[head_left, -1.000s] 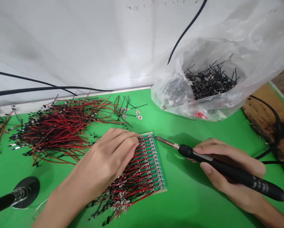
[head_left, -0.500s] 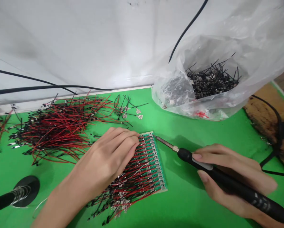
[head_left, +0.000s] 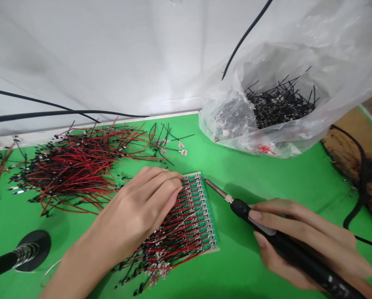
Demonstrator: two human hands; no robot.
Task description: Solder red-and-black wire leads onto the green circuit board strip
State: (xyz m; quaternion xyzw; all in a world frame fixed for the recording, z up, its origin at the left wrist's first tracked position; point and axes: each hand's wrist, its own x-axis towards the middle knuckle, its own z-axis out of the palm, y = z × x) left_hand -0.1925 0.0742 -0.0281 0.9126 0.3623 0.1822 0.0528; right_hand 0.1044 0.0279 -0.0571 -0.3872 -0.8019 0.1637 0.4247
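Observation:
My right hand [head_left: 301, 236] is wrapped around a black soldering iron [head_left: 285, 245], with its metal tip at the upper right corner of a green circuit board [head_left: 210, 211]. Over the board's upper left part, my left hand [head_left: 142, 207] has its fingers pinched together at a thin wire [head_left: 189, 182] that runs onto the top row of pads. The pinch itself is partly hidden. Rows of red and black wires [head_left: 176, 224] run from the board's soldered pads to the left, under my left hand. A thin strand of solder [head_left: 187, 220] lies across them.
A heap of red and black wires [head_left: 77, 166] lies at the left, near several loose black leads with metal tabs [head_left: 182, 152]. A solder spool on a black stand [head_left: 27, 251] is at lower left. A plastic bag of black parts [head_left: 279, 104] stands behind, by a scorched wooden board [head_left: 344, 158].
My right hand and the iron's handle have shifted slightly down, while the tip stays by the board's corner. My left hand and the board have hardly moved.

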